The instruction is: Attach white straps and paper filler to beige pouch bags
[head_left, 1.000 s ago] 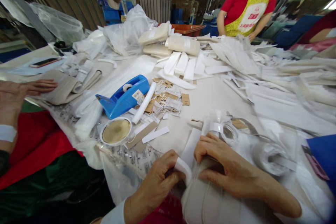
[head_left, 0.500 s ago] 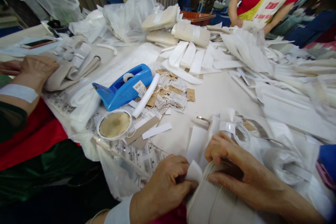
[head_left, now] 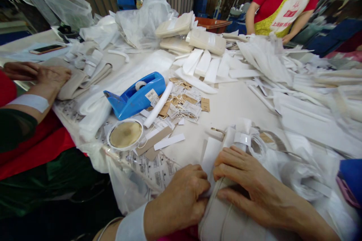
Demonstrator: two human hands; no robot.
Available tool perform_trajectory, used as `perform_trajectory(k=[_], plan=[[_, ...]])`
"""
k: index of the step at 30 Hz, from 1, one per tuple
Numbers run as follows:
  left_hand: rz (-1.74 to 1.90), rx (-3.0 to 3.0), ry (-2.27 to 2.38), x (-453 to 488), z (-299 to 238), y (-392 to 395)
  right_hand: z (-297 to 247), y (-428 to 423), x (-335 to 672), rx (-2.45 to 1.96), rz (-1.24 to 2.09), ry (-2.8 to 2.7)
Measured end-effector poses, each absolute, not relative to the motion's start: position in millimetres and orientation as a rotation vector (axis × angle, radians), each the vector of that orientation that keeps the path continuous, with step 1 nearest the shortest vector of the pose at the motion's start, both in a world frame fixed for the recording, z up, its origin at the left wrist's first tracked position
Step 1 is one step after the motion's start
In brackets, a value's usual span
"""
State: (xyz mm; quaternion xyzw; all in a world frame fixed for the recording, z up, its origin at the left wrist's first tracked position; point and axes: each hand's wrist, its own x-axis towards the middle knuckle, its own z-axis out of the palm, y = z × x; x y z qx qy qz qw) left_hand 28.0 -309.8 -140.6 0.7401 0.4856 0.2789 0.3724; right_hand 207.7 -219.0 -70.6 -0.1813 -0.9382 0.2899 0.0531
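Observation:
A pale beige bag [head_left: 230, 218] with piped edges lies at the bottom, close to my body. My right hand [head_left: 251, 186] grips it from above, its thumb on the near face and its fingers across the top edge. Against the bag's left edge, my left hand [head_left: 181, 196] is closed with curled fingers; what they pinch is hidden. Behind my right hand are a white wrapped strap bundle [head_left: 243, 139] and a metal hook [head_left: 217, 130]. A white sheet [head_left: 209, 154] lies just beyond my left hand.
A blue tape dispenser [head_left: 135, 96], a tape roll [head_left: 126, 134] and several tags [head_left: 186, 103] lie ahead. White foam pieces [head_left: 198, 62] and wrapped beige pieces [head_left: 207, 41] are piled behind. At left, a co-worker's hands [head_left: 42, 75] are beside folded fabric; another person [head_left: 283, 11] stands at back right.
The white folded piece seen in my left fingers is now out of sight. My right hand has flattened and shifted slightly left over the bag's top edge.

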Motion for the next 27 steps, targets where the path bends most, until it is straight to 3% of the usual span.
perform_trajectory(k=[10, 21, 27], plan=[[1.172, 1.409, 1.186, 39.8, -145.8, -341.8, -70.8, -214.5, 203.7, -0.539, 0.810, -2.846], [1.118, 1.126, 1.263, 21.8, -144.9, -304.6, -76.9, -213.2, 203.6, -0.517, 0.710, -2.791], [1.061, 1.248, 1.349, 37.5, -152.8, -279.7, -73.6, -214.9, 204.8, -0.512, 0.703, -2.725]])
